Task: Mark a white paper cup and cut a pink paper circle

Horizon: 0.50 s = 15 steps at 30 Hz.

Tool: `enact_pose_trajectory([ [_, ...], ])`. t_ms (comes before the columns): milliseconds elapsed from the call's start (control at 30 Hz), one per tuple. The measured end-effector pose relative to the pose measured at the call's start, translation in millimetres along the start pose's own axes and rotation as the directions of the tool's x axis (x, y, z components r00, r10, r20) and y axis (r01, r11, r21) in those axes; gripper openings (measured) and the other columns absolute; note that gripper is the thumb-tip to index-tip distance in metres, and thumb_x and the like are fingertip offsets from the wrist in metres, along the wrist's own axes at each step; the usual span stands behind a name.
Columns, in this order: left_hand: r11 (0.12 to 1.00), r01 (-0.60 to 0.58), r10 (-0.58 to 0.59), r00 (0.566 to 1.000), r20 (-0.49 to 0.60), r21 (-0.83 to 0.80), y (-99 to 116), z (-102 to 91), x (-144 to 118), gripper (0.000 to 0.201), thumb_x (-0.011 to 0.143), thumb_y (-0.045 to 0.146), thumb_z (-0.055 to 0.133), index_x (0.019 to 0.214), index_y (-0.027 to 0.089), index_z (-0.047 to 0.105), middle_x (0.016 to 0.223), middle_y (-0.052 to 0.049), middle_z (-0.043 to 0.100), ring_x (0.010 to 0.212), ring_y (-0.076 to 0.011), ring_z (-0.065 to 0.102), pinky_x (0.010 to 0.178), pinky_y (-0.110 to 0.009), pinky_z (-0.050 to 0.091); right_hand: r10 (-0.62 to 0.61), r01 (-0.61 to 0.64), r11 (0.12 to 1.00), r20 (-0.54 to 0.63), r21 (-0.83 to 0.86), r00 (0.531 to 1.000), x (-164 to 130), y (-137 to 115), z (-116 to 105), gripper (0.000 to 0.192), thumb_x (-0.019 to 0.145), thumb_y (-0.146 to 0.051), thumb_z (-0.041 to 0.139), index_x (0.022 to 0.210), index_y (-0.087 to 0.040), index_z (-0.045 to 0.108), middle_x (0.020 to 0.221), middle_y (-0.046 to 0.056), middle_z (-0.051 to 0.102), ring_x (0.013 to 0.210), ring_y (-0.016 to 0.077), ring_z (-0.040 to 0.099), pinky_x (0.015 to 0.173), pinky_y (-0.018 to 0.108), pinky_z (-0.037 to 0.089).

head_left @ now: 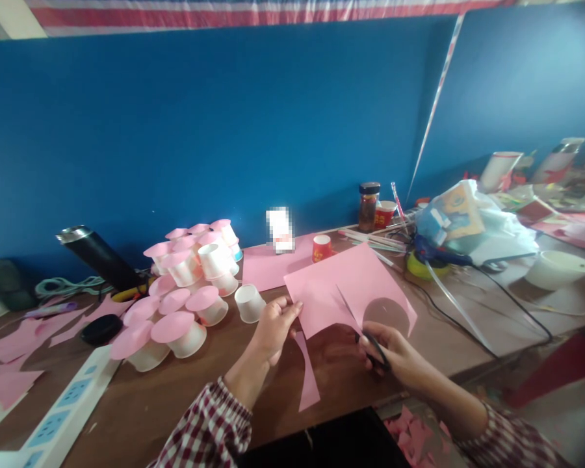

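My left hand (273, 325) pinches the near left edge of a pink paper sheet (341, 283) held above the brown table (214, 383). My right hand (394, 354) grips black-handled scissors (370, 341), whose blades reach into the sheet. A rounded cut shows in the sheet's lower right part. A cut pink strip (308, 374) hangs down from the sheet between my hands.
Several upturned white cups with pink paper discs (185, 292) cluster at left, beside a black flask (100, 257) and a white power strip (63, 416). Another pink sheet (273, 266), a red cup (322, 247), a jar (368, 207), straws, cables, a white bowl (558, 268) and bags lie right.
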<state>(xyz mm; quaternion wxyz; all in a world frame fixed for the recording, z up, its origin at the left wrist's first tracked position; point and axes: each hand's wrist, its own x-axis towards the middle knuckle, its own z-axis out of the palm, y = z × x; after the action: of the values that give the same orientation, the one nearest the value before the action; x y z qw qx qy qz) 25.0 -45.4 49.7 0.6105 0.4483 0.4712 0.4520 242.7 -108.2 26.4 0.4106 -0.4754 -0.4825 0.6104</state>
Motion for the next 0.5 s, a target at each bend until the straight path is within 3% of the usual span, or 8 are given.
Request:
enact_pose_trajectory([
  [233, 1.000, 0.009, -0.009, 1.000, -0.001, 0.000, -2.9, 0.7, 2.5, 0.035, 0.067, 0.039, 0.071, 0.087, 0.012, 0.064, 0.066, -0.002, 0.061, 0.048, -0.0064, 0.048, 0.037, -0.015, 0.030, -0.038, 0.036, 0.999, -0.069, -0.039, 0.997, 1.1, 4.7, 2.6, 0.041, 0.068, -0.053, 0.071, 0.070, -0.018, 0.051, 0.053, -0.005, 0.049, 0.045, 0.0066, 0.044, 0.041, 0.018, 0.032],
  [400, 0.999, 0.031, -0.031, 0.999, 0.025, -0.016, -6.8, 2.4, 1.0, 0.034, 0.066, 0.039, 0.073, 0.086, 0.012, 0.064, 0.061, -0.001, 0.061, 0.046, -0.0071, 0.049, 0.037, -0.016, 0.027, -0.024, 0.026, 0.999, -0.035, 0.036, 0.999, 0.8, 0.3, 5.5, 0.044, 0.071, -0.057, 0.067, 0.084, -0.016, 0.056, 0.065, 0.000, 0.058, 0.049, 0.0082, 0.048, 0.041, 0.018, 0.031],
  [500, 1.000, 0.022, -0.021, 0.999, 0.034, -0.007, -5.9, 1.2, -0.2, 0.033, 0.067, 0.038, 0.072, 0.087, 0.012, 0.065, 0.061, -0.001, 0.061, 0.046, -0.0068, 0.048, 0.038, -0.016, 0.028, -0.029, 0.027, 0.997, 0.026, 0.067, 0.999, 1.6, -1.5, 1.7, 0.043, 0.074, -0.057, 0.064, 0.083, -0.015, 0.057, 0.069, 0.001, 0.059, 0.049, 0.0072, 0.047, 0.041, 0.017, 0.030],
])
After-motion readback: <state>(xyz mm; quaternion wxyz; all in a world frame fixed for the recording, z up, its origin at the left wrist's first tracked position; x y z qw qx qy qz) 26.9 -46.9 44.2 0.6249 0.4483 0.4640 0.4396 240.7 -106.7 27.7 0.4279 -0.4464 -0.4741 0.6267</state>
